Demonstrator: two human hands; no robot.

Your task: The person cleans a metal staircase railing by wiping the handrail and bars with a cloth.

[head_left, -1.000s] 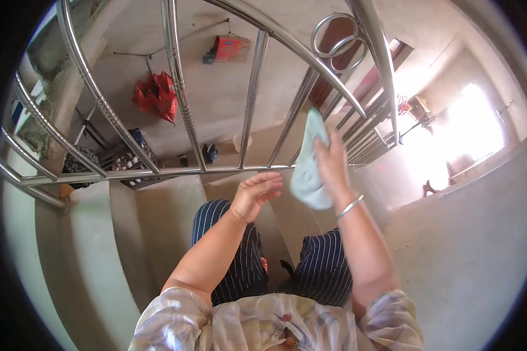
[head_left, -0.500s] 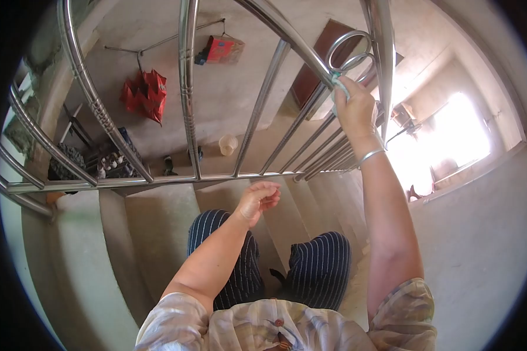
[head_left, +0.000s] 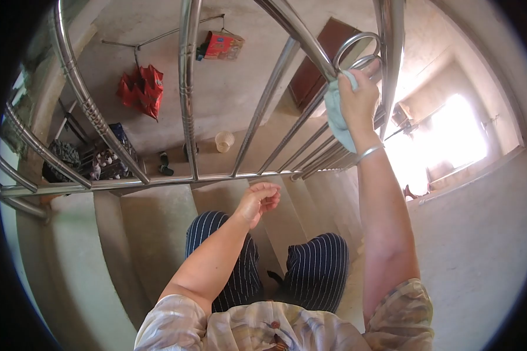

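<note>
My right hand [head_left: 362,99] is closed on a pale green cloth [head_left: 340,120], pressed against the slanting metal handrail [head_left: 301,36] of the stair railing. The cloth hangs down past the wrist, which wears a silver bangle [head_left: 370,152]. Just above the fingers are the curled metal rings [head_left: 357,47] at the end of the rail. My left hand [head_left: 259,202] hovers in front of my knees, fingers curled loosely together with nothing visible in them. It touches neither the railing nor the steps.
Concrete steps [head_left: 158,216] lie below me, bordered by the railing's bottom bar [head_left: 123,183]. Beyond the bars a red umbrella [head_left: 141,92] and a red box-like bag [head_left: 222,45] hang on the wall. A white basket [head_left: 224,141] stands on the floor below. A bright window [head_left: 459,128] is at right.
My right hand has shifted slightly up and right along the rail end. More of the cloth now hangs down in view. My left hand has stayed about where it was.
</note>
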